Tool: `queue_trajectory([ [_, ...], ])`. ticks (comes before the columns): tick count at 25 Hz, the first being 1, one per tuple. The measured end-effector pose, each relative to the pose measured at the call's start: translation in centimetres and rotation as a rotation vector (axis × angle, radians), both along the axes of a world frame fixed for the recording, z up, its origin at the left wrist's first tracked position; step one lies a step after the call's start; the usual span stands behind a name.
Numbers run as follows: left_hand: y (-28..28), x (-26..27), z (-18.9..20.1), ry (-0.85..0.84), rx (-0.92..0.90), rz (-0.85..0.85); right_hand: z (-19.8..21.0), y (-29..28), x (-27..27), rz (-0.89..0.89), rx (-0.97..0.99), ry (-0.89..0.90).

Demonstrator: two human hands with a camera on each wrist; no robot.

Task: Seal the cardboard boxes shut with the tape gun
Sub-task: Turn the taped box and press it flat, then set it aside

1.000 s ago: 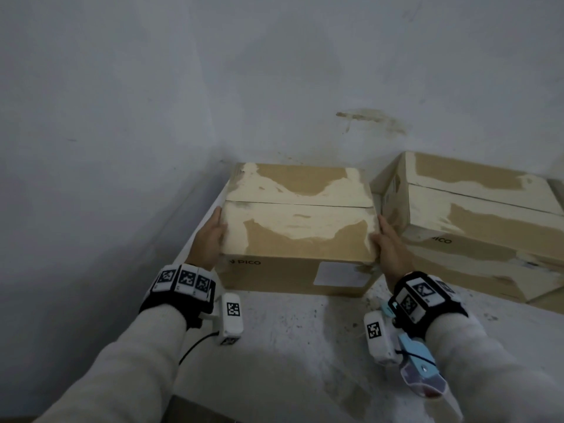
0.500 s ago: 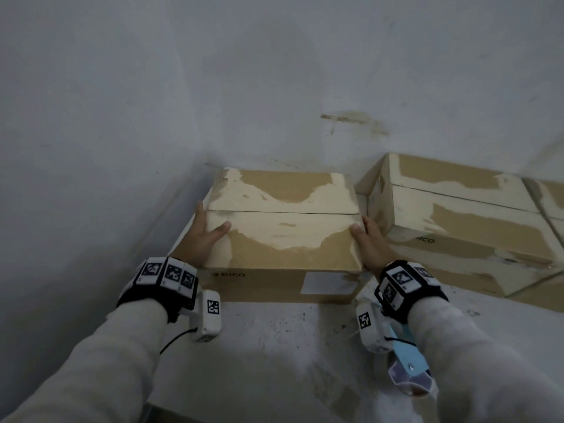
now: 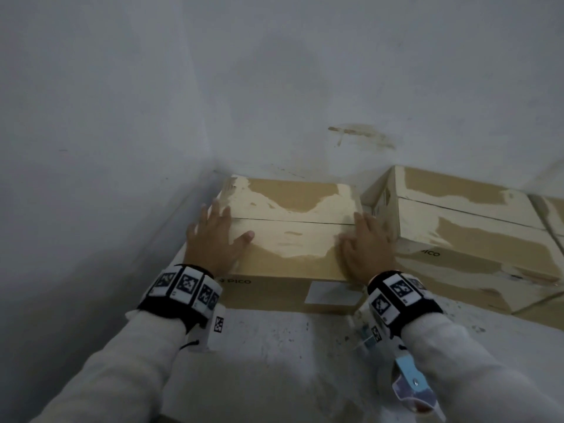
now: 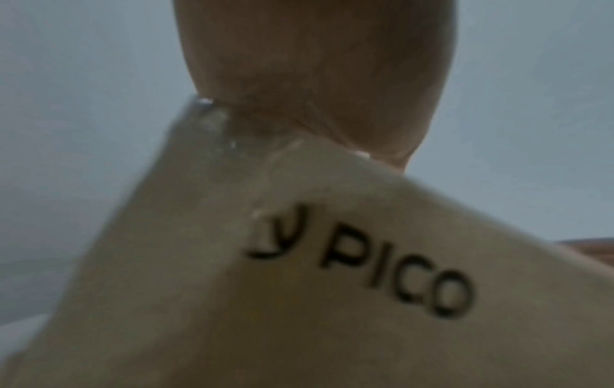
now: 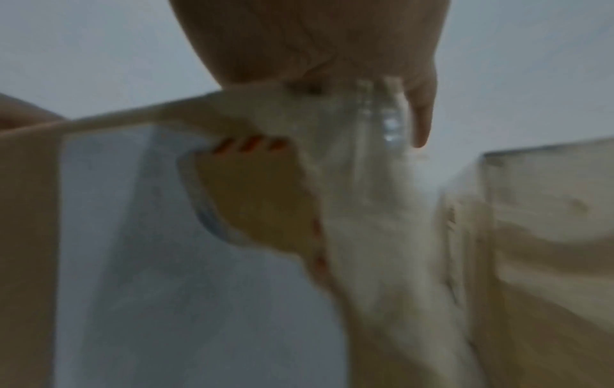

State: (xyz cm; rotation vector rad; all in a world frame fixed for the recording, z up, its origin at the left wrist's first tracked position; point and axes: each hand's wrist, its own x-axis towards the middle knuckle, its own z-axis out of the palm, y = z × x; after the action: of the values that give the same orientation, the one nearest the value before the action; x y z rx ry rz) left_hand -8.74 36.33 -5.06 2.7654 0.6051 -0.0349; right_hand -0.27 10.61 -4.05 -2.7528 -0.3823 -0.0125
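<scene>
A brown cardboard box (image 3: pixel 290 239) marked PICO, with torn pale patches on its top flaps, sits in the wall corner on the pale surface. My left hand (image 3: pixel 213 239) lies flat on the box's left top edge, fingers spread. My right hand (image 3: pixel 364 245) lies flat on its right top edge. Both flaps are down and meet at a seam (image 3: pixel 293 221). In the left wrist view my palm (image 4: pixel 315 65) rests on the box corner (image 4: pixel 299 262). The right wrist view shows my palm (image 5: pixel 315 39) on the box's right corner (image 5: pixel 349 183). No tape gun is in view.
A second PICO box (image 3: pixel 457 239) stands close to the right, with a narrow gap between the two. Another box edge (image 3: pixel 552 209) shows at the far right. Walls (image 3: pixel 122 117) close in behind and to the left. The speckled white surface (image 3: pixel 274 346) lies in front.
Both hands have moved from gripping the box's sides up onto its top, palms flat. The box has come to rest in the corner.
</scene>
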Motion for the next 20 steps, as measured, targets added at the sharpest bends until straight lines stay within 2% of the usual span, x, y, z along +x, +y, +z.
queue_trajectory([
  [4, -4.1, 1.1, 0.9, 0.01, -0.015, -0.328, 0.0, 5.5, -1.5, 0.412, -0.233, 0.103],
  [7, -4.7, 1.8, 0.1, 0.082, 0.023, -0.42, -1.1, 7.2, -1.4, 0.538, -0.351, 0.127],
  [11, -3.6, 1.7, -0.2, 0.112, 0.105, -0.408, -1.5, 4.9, -0.2, 0.494, -0.357, 0.084],
  [14, -0.5, 0.9, -0.5, 0.117, 0.083, -0.238, -1.3, 1.2, 1.3, 0.332, -0.328, 0.109],
  [17, 1.9, -0.3, -0.6, 0.094, -0.134, -0.037, -1.2, -1.3, 2.0, 0.239, -0.265, 0.154],
  [20, 1.7, -0.4, -0.8, 0.054, -0.322, -0.009, -1.3, -1.5, 2.0, 0.252, -0.14, 0.169],
])
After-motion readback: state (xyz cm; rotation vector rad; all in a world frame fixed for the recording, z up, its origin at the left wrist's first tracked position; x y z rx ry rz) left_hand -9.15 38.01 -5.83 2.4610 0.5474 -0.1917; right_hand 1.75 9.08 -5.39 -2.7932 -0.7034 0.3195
